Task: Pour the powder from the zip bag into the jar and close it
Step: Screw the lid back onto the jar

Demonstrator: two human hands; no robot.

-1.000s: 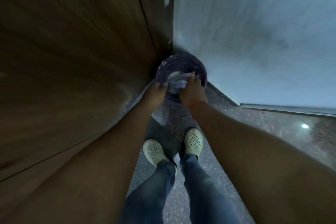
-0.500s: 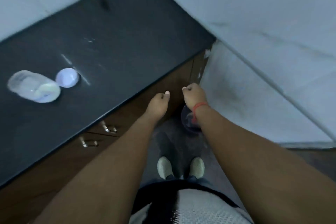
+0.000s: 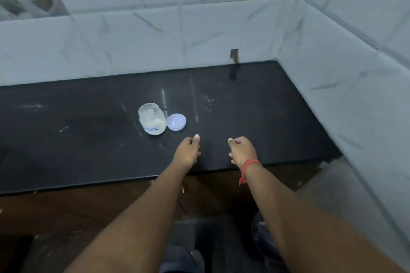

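A clear glass jar [image 3: 152, 118] stands upright and uncovered on the black countertop [image 3: 255, 104], with pale powder in its lower part. Its round white lid [image 3: 176, 122] lies flat on the counter, just right of the jar. My left hand [image 3: 188, 150] hovers over the counter's front part, a little right of and nearer than the lid, fingers curled with nothing in them. My right hand [image 3: 241, 150], with a red thread at the wrist, is curled the same way a short gap to the right. No zip bag is in view.
White tiled walls [image 3: 346, 77] close the counter at the back and on the right. A small dark notch [image 3: 234, 54] sits in the back wall above the counter. Brown cabinet fronts [image 3: 93, 204] run under the counter edge. A dark bin [image 3: 264, 235] shows on the floor behind my right forearm.
My view swung up from a floor bin, where my hands held a crumpled bag, to the countertop. Both hands rose empty and now hang over the counter near the jar.
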